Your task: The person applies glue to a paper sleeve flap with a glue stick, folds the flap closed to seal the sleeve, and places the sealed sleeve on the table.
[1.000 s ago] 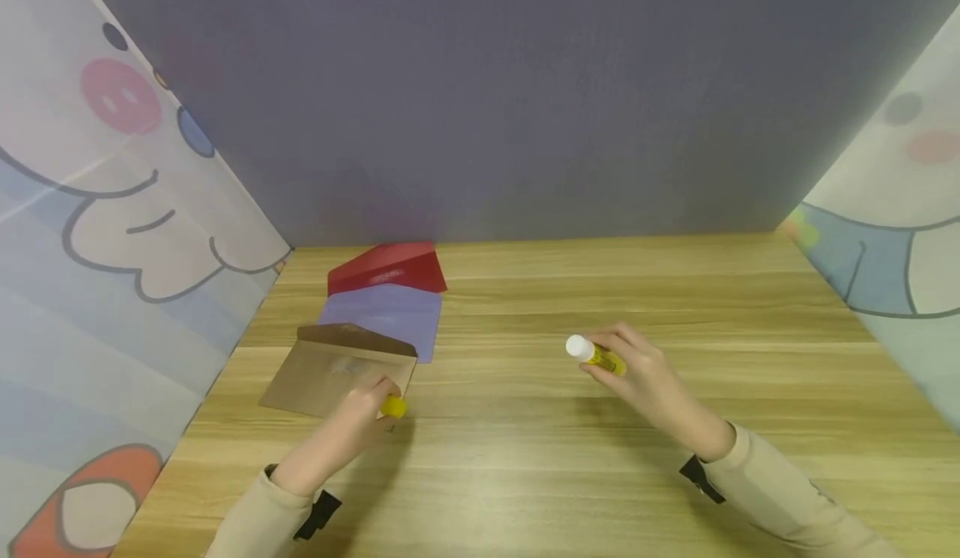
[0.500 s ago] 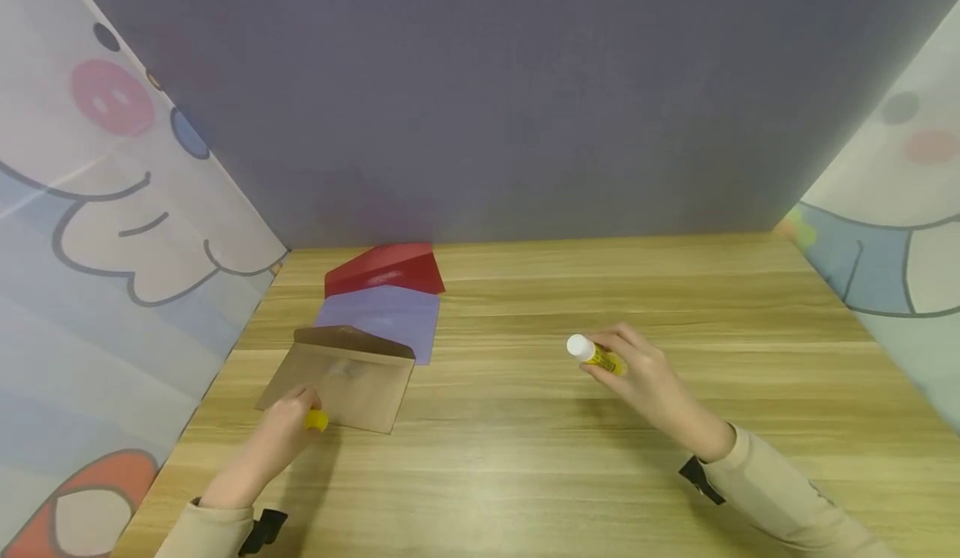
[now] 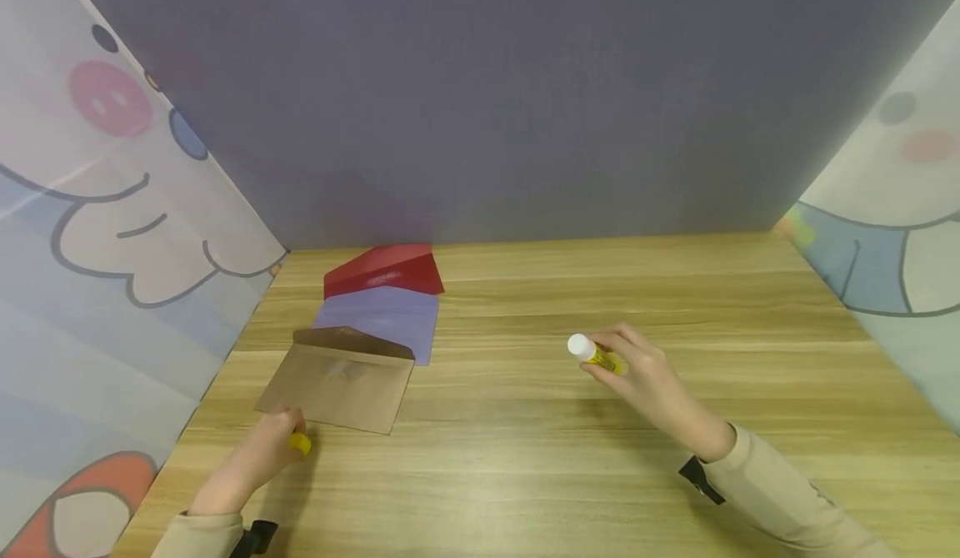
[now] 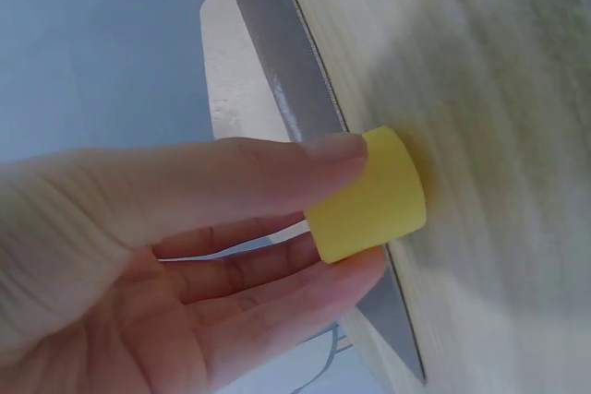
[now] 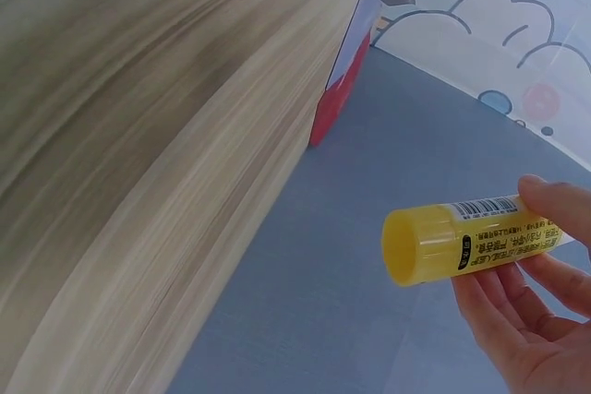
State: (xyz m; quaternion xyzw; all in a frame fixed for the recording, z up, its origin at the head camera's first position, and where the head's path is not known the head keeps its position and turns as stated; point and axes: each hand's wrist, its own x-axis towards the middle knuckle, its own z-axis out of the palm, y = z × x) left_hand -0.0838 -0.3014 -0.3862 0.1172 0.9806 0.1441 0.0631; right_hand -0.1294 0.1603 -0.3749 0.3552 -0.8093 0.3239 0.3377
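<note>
Glue stick (image 5: 471,235) numbers 1, cap (image 4: 377,196), 1, envelopes (image 3: 337,387), 3

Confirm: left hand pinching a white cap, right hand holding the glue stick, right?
One slip: the cap is yellow, not white, as the left wrist view shows. The left hand does pinch it, and the right hand holds the glue stick.

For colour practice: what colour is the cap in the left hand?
The cap is yellow, clearest in the left wrist view.

Plain yellow cap (image 4: 379,200); glue stick (image 5: 471,239) yellow, white-ended, black-lettered — then a brown envelope (image 3: 341,387), lavender envelope (image 3: 386,316), red envelope (image 3: 386,270) — streaky tan wood-grain surface (image 3: 510,466), grey wall (image 3: 480,99), pastel cartoon panel (image 3: 97,233).
</note>
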